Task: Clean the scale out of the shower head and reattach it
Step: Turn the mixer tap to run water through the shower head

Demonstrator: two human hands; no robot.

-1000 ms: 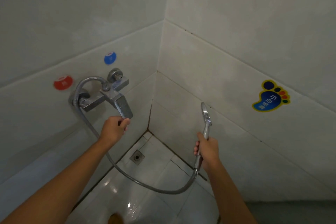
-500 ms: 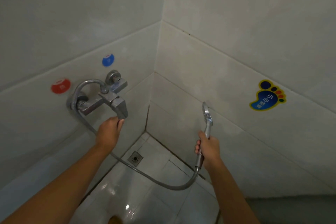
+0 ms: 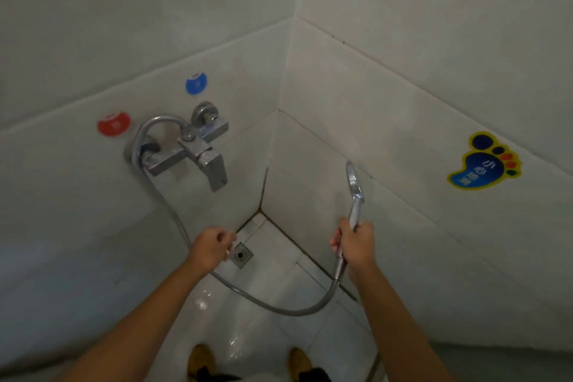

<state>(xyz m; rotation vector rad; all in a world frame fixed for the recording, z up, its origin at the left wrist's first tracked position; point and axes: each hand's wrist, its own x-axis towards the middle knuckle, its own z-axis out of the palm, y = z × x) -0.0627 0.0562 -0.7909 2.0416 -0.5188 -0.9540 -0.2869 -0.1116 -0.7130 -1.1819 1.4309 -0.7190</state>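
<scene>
Right hand (image 3: 356,243) grips the shower head (image 3: 353,183) by its handle, right of centre in the frame, hose (image 3: 288,310) attached. Left hand (image 3: 210,246) hangs loosely curled, empty, below the tap (image 3: 198,153). No water runs; looks like testing or rehanging is left.

Faucet (image 3: 189,152) left of shower head (image 3: 353,180).
</scene>
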